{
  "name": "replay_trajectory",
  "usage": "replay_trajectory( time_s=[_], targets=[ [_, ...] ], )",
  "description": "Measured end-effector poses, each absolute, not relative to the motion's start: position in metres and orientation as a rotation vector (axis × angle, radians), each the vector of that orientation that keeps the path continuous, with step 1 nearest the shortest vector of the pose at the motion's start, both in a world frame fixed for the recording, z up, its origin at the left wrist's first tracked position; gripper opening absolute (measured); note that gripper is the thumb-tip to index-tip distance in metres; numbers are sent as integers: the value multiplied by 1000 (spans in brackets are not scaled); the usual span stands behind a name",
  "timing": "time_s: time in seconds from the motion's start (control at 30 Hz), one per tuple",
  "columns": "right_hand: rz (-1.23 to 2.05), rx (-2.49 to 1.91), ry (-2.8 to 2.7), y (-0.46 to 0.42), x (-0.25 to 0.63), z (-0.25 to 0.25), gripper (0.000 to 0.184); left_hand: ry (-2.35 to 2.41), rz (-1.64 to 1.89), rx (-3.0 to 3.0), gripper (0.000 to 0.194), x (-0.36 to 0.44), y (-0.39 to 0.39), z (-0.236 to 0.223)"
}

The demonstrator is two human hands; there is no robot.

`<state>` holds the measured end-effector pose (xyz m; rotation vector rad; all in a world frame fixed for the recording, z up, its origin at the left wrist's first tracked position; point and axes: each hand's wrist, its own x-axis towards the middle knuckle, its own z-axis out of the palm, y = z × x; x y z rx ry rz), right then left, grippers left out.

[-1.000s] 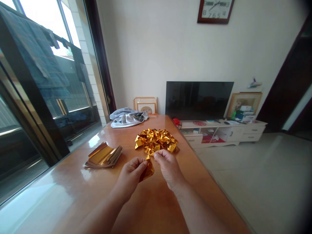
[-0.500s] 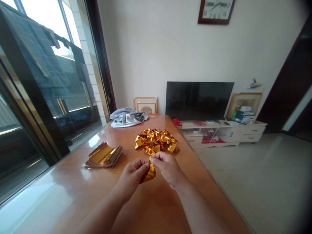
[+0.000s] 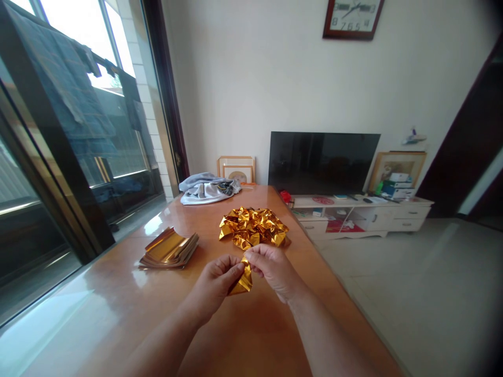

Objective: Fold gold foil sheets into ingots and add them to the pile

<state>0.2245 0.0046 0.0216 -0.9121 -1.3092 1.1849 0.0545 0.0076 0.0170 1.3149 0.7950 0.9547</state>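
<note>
Between my two hands is a piece of gold foil paper [image 3: 244, 281], gathered narrow at its top and flaring out below. My left hand [image 3: 217, 283] pinches it from the left between thumb and fingers. From the right, my right hand [image 3: 274, 271] pinches its upper end. Just beyond my fingers lies a pile of folded, crumpled gold foil pieces [image 3: 253, 226]. To the left sits a stack of flat gold foil sheets [image 3: 171, 248], slightly curled at the top. Part of the held piece is hidden behind my fingers.
The glossy wooden table [image 3: 129, 319] carries a bundle of grey cloth [image 3: 208, 191] at its far end. A glass sliding door [image 3: 78, 131] runs along the left. Beyond the table's right edge stand a television [image 3: 322, 162] and a white cabinet [image 3: 393, 217].
My fingers have shifted slightly on the foil piece, and its narrowed top looks more pinched together. The whole view has moved slightly. The pile and the stack lie as before.
</note>
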Motion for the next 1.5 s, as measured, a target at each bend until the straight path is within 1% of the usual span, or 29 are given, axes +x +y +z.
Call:
replay_trajectory(
  time_s=[0.3,0.5,0.6,0.77,1.0,1.17,1.37,1.5],
  targets=[
    [1093,-902,-1272,12,229,13,26,755,960,1410,29,50,11,18],
    [1070,-903,-1140,13,240,19,33,774,980,1385,21,45,13,22],
    [1074,-915,-1117,13,242,22,36,723,969,1346,22,42,15,22],
    [1117,-929,-1083,15,244,20,34,675,948,1317,32,35,17,24],
    [1111,-923,-1121,18,246,15,30,765,959,1345,34,32,16,28],
    [1088,-934,-1101,19,243,12,31,853,910,1383,25,30,21,22],
    [1121,-958,-1029,22,243,6,30,833,932,1429,24,27,28,18],
    [1110,-999,-1080,22,242,3,31,943,974,1528,22,26,31,15]
  ],
)
